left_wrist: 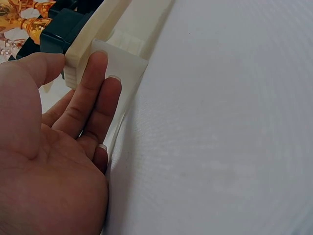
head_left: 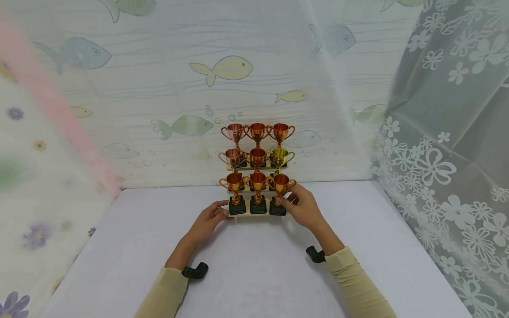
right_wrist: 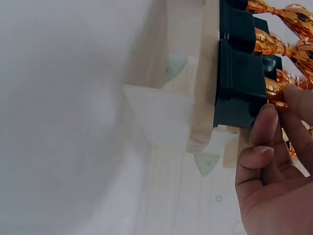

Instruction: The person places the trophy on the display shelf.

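Toward the left of the head view, my left hand (head_left: pixel 207 221) lies low on the table (head_left: pixel 254 274), fingers nearly straight, their tips pressed against the left end of the stepped wooden stand (head_left: pixel 254 213); the left wrist view shows those fingers (left_wrist: pixel 93 83) flat on the stand's pale corner, gripping nothing. The stand sits at centre frame against the fish-print wall (head_left: pixel 159 88), its long axis running left to right, three tiers carrying nine small trophy cups. At its lower right corner stands the front right trophy (head_left: pixel 279 194). My right hand (head_left: pixel 304 207) is touching it, fingers curled round the stem just above the black base. So this cup lies up and left of my right palm, and the right hand is plainly the nearer one.
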Tool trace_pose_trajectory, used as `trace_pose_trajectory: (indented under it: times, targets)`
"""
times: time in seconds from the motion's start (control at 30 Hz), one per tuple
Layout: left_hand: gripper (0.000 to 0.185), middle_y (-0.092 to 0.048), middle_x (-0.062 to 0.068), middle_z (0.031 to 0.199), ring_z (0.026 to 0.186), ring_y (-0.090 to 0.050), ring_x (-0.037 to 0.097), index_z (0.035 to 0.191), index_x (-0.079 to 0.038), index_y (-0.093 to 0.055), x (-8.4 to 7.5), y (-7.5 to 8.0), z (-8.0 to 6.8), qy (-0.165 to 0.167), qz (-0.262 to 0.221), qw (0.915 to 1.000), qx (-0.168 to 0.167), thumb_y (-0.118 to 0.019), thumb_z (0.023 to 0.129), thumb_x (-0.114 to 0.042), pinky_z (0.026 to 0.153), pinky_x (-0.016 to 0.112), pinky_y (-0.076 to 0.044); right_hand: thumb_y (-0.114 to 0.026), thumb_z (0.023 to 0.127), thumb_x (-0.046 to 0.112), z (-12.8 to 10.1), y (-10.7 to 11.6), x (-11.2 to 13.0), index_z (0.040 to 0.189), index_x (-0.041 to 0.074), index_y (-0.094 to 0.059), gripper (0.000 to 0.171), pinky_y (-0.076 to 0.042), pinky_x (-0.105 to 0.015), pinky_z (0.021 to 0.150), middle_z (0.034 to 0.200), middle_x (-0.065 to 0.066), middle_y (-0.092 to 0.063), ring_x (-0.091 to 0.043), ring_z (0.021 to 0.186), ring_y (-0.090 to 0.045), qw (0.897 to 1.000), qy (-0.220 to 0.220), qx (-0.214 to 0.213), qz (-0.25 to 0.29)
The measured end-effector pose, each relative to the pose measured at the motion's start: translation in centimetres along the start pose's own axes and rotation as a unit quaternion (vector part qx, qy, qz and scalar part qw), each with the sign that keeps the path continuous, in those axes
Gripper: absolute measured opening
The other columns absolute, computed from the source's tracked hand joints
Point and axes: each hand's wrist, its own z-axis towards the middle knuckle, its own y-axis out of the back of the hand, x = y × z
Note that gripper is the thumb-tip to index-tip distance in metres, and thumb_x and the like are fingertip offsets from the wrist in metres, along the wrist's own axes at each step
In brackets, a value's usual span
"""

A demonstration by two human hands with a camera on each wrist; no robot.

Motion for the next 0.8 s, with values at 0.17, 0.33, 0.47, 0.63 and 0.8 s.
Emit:
trace_pose_trajectory:
  times: [0.17, 0.33, 0.47, 0.63, 0.8]
  targets:
    - [0.049, -0.073, 0.013, 0.133, 0.123, -0.067, 0.026, 0.158, -0.010, -0.046, 0.10, 0.04, 0.05, -0.002, -0.001, 1.0000, 0.002, -0.054, 0.113, -0.027, 0.117, 0.055, -0.037, -0.077, 0.097, 0.006, 0.02, -0.37, -0.36, 0.120, 0.011, -0.071, 0.024, -0.055, -0.031, 0.065, 0.107, -0.010, -0.071, -0.020, 0.074, -0.066, 1.000, -0.002, -0.013, 0.005]
    - [0.048, -0.074, 0.013, 0.130, 0.122, -0.067, 0.026, 0.157, -0.010, -0.046, 0.09, 0.06, 0.11, -0.001, 0.000, 1.0000, 0.001, -0.055, 0.113, -0.027, 0.115, 0.054, -0.040, -0.078, 0.097, 0.007, 0.05, -0.52, -0.55, 0.116, 0.010, -0.072, 0.021, -0.055, -0.031, 0.067, 0.108, -0.009, -0.069, -0.019, 0.075, -0.066, 1.000, -0.002, -0.026, -0.001]
    - [0.049, -0.073, 0.013, 0.131, 0.123, -0.067, 0.027, 0.158, -0.010, -0.046, 0.03, 0.06, 0.04, 0.001, 0.002, 1.0000, 0.002, -0.055, 0.113, -0.028, 0.115, 0.055, -0.038, -0.079, 0.096, 0.007, 0.03, -0.66, -0.79, 0.112, 0.009, -0.073, 0.017, -0.054, -0.030, 0.066, 0.108, -0.009, -0.069, -0.017, 0.074, -0.064, 0.999, 0.002, -0.033, -0.006]
    - [0.049, -0.073, 0.013, 0.133, 0.124, -0.067, 0.028, 0.158, -0.010, -0.046, -0.03, 0.04, -0.03, 0.001, 0.001, 1.0000, 0.003, -0.055, 0.113, -0.028, 0.117, 0.056, -0.037, -0.079, 0.096, 0.007, 0.05, -0.75, -0.87, 0.109, 0.009, -0.074, 0.015, -0.053, -0.028, 0.065, 0.109, -0.009, -0.069, -0.018, 0.073, -0.063, 0.999, 0.010, -0.037, -0.001]
    - [0.049, -0.072, 0.014, 0.134, 0.124, -0.067, 0.028, 0.158, -0.010, -0.046, 0.08, 0.03, 0.08, -0.003, 0.001, 1.0000, 0.004, -0.055, 0.113, -0.028, 0.118, 0.057, -0.036, -0.079, 0.096, 0.007, 0.01, -0.76, -0.96, 0.106, 0.010, -0.075, 0.012, -0.052, -0.028, 0.065, 0.109, -0.008, -0.070, -0.016, 0.072, -0.062, 0.999, 0.016, -0.044, -0.007]
